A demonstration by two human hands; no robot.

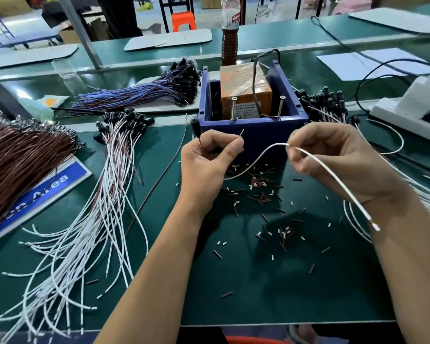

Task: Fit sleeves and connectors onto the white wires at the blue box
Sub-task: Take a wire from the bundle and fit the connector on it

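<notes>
Both forearms were bare from wrist to elbow — no sleeves, gloves, watch or rings showed on them. The left hand (206, 162) and the right hand (333, 157) had short, unpainted nails. At the bottom edge, between the arms, a strip of orange garment (248, 340) was visible — too little to tell its cut.

Glossy blue plastic box (253, 130), matt green mat (258, 281), smooth white-sheathed wires (333, 175).
</notes>
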